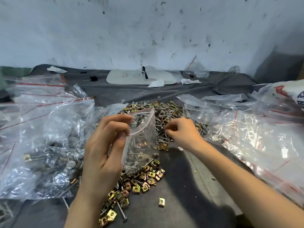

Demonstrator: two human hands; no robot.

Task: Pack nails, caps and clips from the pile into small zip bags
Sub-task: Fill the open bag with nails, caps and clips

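Pinches the small zip bag (141,145) by its mouth with left hand (105,145) above the pile (144,178), middle of desk (181,195); curls right hand (182,132) onto the nails (160,127), grasp not discernible.

- Zip bag (141,142): clear, with a red line along its mouth.
- Clips (145,178): brassy gold, a few coppery pink.
- Nails (162,127): silver-grey.
- Caps (160,109), at 12 o'clock of the pile: dull grey.
- Cloth (181,195): dark grey.
- Wall (148,30): white, flecked black.
- Sack (289,91), at 3 o'clock: white with red and blue print.
- Big bags (41,120), at 9 o'clock: clear, red-lined.
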